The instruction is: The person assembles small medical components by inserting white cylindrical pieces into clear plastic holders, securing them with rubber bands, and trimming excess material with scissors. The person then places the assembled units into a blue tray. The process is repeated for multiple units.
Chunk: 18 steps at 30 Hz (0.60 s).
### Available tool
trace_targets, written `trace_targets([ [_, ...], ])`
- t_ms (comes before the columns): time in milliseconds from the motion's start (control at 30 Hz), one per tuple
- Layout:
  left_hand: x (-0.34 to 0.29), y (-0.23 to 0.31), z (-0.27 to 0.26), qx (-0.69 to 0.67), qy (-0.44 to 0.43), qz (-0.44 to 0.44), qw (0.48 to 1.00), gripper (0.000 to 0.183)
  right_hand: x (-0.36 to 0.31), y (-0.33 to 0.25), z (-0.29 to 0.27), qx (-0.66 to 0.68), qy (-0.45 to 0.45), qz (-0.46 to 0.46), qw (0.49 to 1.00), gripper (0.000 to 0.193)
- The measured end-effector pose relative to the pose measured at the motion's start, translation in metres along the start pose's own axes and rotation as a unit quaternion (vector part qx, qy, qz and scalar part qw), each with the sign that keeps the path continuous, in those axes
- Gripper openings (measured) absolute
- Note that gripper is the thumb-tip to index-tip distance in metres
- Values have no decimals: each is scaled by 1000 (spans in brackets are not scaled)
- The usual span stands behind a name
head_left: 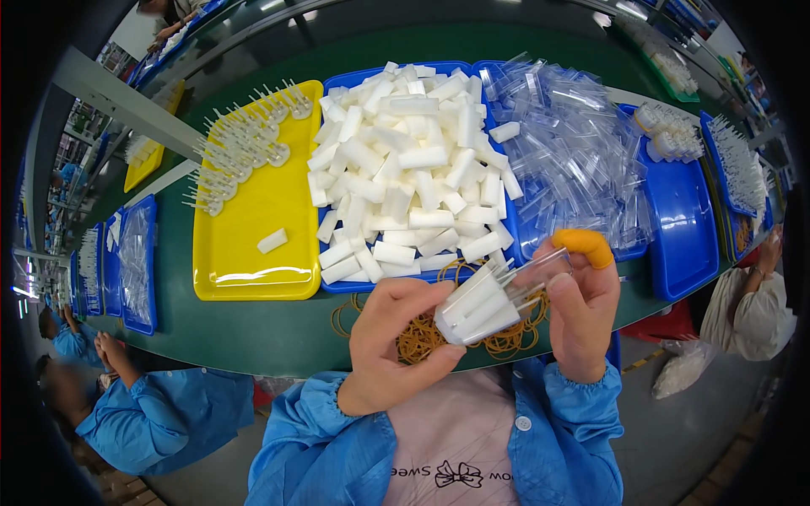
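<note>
My left hand (392, 341) grips a small cluster of white foam pieces (483, 309) between its thumb and fingers; thin clear parts stick out of its upper right side. My right hand (588, 308), with an orange finger cot (588, 246) on one finger, pinches a clear plastic sleeve (544, 267) at the cluster's open end. Whether the sleeve is pushed over a foam piece or only touches it, I cannot tell. Brown rubber bands (418, 341) lie in a loose heap on the table beneath both hands.
A blue tray heaped with white foam blocks (422, 169) stands ahead. Right of it are piled clear plastic sleeves (565, 143) and a blue tray (682, 228). A yellow tray (253, 261) on the left holds upright white pronged parts (245, 152) and one foam block (272, 241). Co-workers sit on both sides.
</note>
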<state>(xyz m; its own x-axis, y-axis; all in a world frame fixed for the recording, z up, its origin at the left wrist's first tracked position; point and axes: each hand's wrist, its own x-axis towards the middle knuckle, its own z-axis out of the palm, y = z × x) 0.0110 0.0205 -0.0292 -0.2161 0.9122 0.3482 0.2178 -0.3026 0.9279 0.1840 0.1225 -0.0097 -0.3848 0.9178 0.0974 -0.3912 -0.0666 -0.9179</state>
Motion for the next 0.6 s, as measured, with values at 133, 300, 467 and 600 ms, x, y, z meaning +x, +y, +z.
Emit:
trace_targets([
  [133,3,9,0,84,-58,22,995,55,-1,-5,-1,8,-12,8,1000,33],
  [300,7,15,-2,134,-81,61,986,51,-1,-8,-9,31,-37,-15,999,35],
  [467,7,19,-1,135,-89,64,985,51,-7,-12,-8,2,-29,-74,997,37],
  [600,9,18,0,131,-94,78,984,52,-6,-12,-9,-16,-47,-114,992,37],
])
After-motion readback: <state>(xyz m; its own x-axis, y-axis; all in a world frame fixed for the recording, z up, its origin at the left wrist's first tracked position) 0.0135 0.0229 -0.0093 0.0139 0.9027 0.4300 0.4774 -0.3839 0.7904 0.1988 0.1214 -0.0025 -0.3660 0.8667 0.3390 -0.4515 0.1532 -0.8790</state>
